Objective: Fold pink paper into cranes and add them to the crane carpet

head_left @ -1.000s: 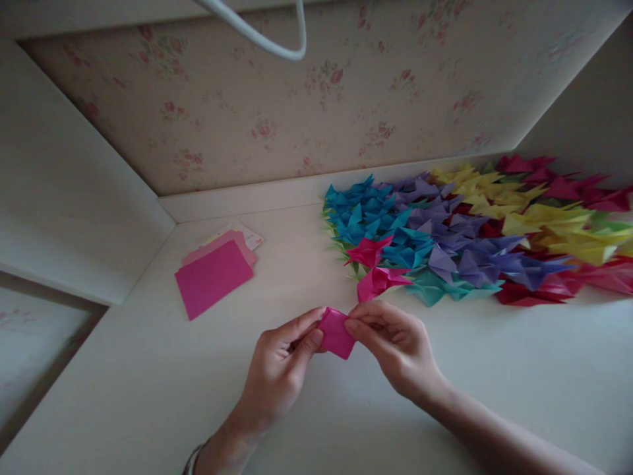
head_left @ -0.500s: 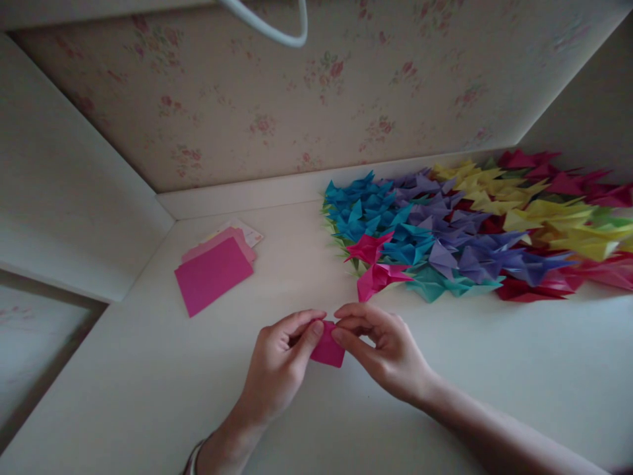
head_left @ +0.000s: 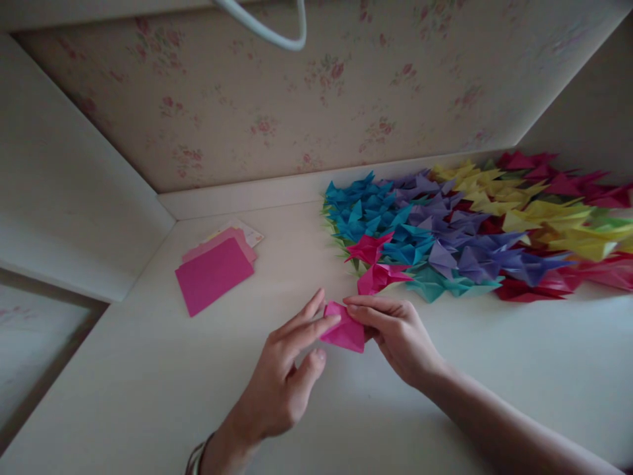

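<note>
A small folded piece of pink origami paper (head_left: 347, 334) is held up between my hands, over the white table. My right hand (head_left: 400, 333) pinches its upper right side between thumb and fingers. My left hand (head_left: 291, 363) has its fingers apart, with the index fingertip resting against the paper's face and the thumb clear of it. Just beyond my hands lie two pink folded paper cranes (head_left: 378, 277), at the near left edge of a large group of cranes.
Many paper cranes (head_left: 465, 224) in blue, purple, yellow, red and green spread along the back right. A stack of pink paper sheets (head_left: 215, 277) lies at the left on the white table (head_left: 123, 389). A white cable (head_left: 267, 30) hangs at the top, before flowered wallpaper.
The paper has shifted slightly right and up and now shows a lighter, opened face. My left hand has let go of its pinch and spread its fingers; my right hand keeps hold.
</note>
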Action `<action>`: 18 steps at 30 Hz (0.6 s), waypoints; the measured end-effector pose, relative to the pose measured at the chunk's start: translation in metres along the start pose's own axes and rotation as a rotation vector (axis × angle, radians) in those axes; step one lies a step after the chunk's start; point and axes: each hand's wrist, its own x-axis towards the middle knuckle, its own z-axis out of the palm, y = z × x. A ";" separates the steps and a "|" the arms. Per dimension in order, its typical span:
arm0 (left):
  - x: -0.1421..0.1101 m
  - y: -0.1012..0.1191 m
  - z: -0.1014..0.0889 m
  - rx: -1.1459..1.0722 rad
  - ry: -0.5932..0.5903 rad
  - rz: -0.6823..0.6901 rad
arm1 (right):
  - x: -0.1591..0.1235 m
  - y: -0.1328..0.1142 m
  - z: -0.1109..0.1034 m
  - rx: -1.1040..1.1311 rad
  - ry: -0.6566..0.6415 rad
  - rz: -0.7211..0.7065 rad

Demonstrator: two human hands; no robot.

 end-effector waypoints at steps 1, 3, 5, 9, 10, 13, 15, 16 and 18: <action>0.000 -0.002 0.000 0.046 -0.006 0.040 | 0.001 0.001 0.000 0.035 0.012 0.021; 0.001 -0.007 0.003 0.127 0.019 0.117 | 0.002 0.001 0.000 0.071 0.009 0.054; 0.003 -0.009 0.006 0.161 0.067 0.186 | 0.002 0.000 0.001 0.066 -0.034 0.067; 0.005 -0.004 0.006 0.023 0.111 0.002 | -0.003 -0.005 0.002 -0.056 -0.169 -0.032; 0.006 -0.001 0.004 -0.045 0.097 -0.095 | -0.005 -0.007 0.002 -0.127 -0.196 -0.080; 0.008 0.003 0.000 -0.310 0.045 -0.306 | -0.010 -0.013 0.002 -0.341 -0.244 -0.179; 0.009 0.003 -0.002 -0.473 0.013 -0.375 | -0.011 -0.017 0.002 -0.387 -0.266 -0.186; 0.009 0.003 -0.002 -0.531 -0.004 -0.397 | -0.011 -0.018 0.002 -0.384 -0.277 -0.183; 0.010 0.004 -0.002 -0.589 -0.028 -0.417 | -0.010 -0.020 0.002 -0.365 -0.289 -0.171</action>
